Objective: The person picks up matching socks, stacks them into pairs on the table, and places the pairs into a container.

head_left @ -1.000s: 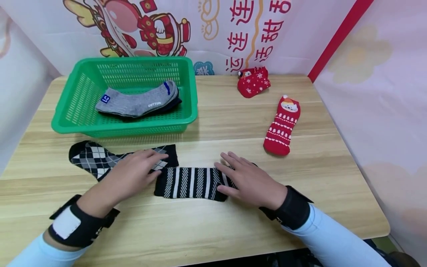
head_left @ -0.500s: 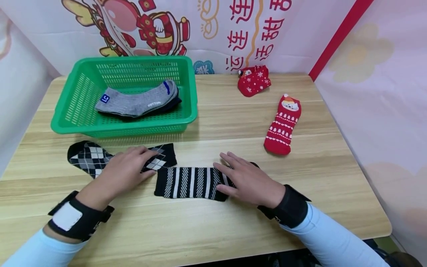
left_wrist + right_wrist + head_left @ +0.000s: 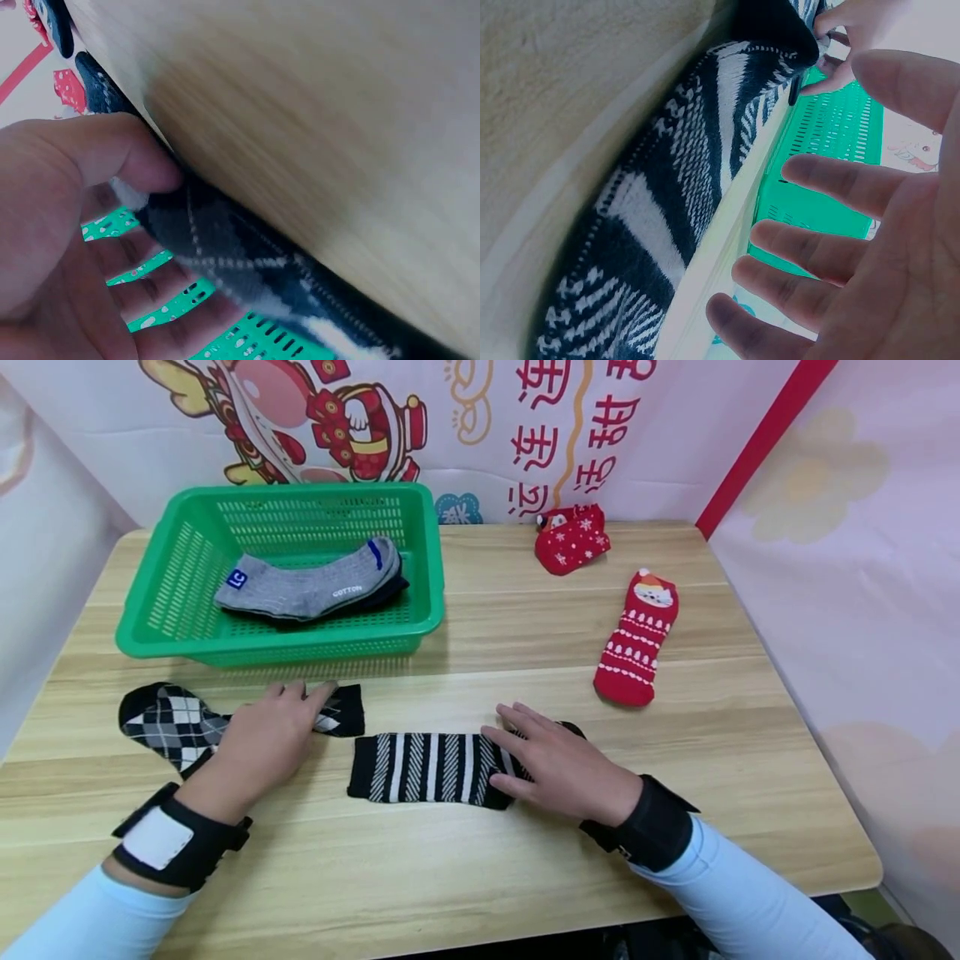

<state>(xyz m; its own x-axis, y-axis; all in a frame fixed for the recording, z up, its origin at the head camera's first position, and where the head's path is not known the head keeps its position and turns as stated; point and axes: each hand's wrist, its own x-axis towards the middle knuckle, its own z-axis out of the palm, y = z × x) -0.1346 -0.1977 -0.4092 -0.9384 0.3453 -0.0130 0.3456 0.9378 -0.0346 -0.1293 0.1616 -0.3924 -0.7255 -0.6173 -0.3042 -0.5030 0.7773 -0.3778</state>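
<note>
Change: the argyle sock [image 3: 176,722] has shifted toward the left of the frame, together with the left hand [image 3: 266,739]. Its cuff [image 3: 347,710] now lies just beside the striped sock [image 3: 431,768], with a narrow strip of wood between. The striped sock and the right hand [image 3: 566,768] hold their positions. Effect, as judged: each sock can be handled without dragging the other.

Left hand: fingers extended and spread over the argyle sock at lower left, thumb bent at its edge; no closed grip is visible. Right hand: fingers straight, well spread, over the toe end of the striped sock at lower centre; nothing is held, and contact cannot be confirmed.

Clearances: the green basket [image 3: 277,649], upper left, limits travel just above the argyle sock. Wider room lies between the basket and the red sock [image 3: 633,647] at right, and from the striped sock down to the near edge of the desk [image 3: 465,877].
</note>
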